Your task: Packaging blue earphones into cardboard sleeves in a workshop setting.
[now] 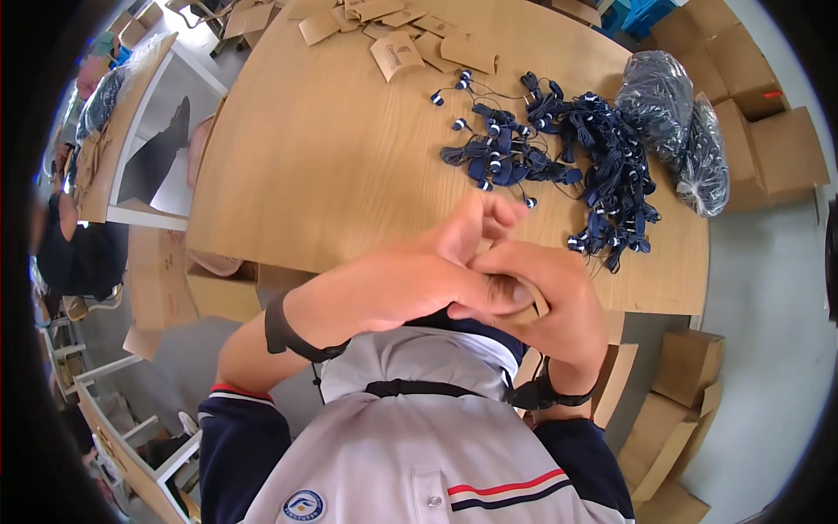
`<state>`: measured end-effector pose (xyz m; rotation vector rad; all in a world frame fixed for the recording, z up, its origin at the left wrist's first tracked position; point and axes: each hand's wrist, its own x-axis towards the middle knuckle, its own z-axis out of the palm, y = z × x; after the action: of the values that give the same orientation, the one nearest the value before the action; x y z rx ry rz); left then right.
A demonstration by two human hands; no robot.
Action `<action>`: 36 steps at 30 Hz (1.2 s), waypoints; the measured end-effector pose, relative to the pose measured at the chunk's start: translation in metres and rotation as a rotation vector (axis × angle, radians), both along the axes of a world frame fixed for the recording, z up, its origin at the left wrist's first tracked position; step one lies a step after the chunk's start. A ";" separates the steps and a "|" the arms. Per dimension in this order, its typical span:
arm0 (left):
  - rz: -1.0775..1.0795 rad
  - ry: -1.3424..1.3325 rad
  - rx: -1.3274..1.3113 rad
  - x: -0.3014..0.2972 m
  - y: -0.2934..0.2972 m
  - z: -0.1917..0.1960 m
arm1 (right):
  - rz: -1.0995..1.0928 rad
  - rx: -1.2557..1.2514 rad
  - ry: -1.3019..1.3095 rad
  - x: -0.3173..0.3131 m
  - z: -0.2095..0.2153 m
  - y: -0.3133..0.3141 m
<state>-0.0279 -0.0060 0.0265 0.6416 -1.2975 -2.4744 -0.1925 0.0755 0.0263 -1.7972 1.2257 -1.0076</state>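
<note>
In front of my chest, close to the table's near edge, both hands come together around a small brown kraft paper packet [539, 302]. My left hand [467, 262] has its thumb pressed at the packet's opening, its fingers curled. My right hand [559, 284] wraps round the packet from the other side. Most of the packet is hidden by the fingers, and I cannot see whether anything is inside. Just beyond the hands lie bundled dark blue wired earphones [497, 144] with white-ringed earpieces. A larger heap of earphones [611, 175] spreads to their right.
Several brown kraft packets [397, 54] are scattered at the far side of the wooden table [323, 157]. Clear plastic bags of dark items [659, 100] sit at the right edge. Cardboard boxes [690, 367] stand on the floor at right. Another person [78, 262] is at the far left.
</note>
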 end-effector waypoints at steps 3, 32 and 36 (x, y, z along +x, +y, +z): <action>-0.093 0.029 0.129 -0.001 0.009 -0.006 | -0.055 0.052 -0.061 0.001 -0.003 0.010; -0.093 0.261 -1.101 0.032 -0.034 -0.015 | -0.354 0.088 -0.230 -0.006 -0.016 0.002; 0.360 -0.026 -1.268 0.016 -0.040 0.001 | -0.455 -0.408 0.320 0.007 0.000 -0.007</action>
<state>-0.0116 -0.0456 0.0280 0.4601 -2.1039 -0.9876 -0.1857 0.0689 0.0263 -2.0980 1.7850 -1.3336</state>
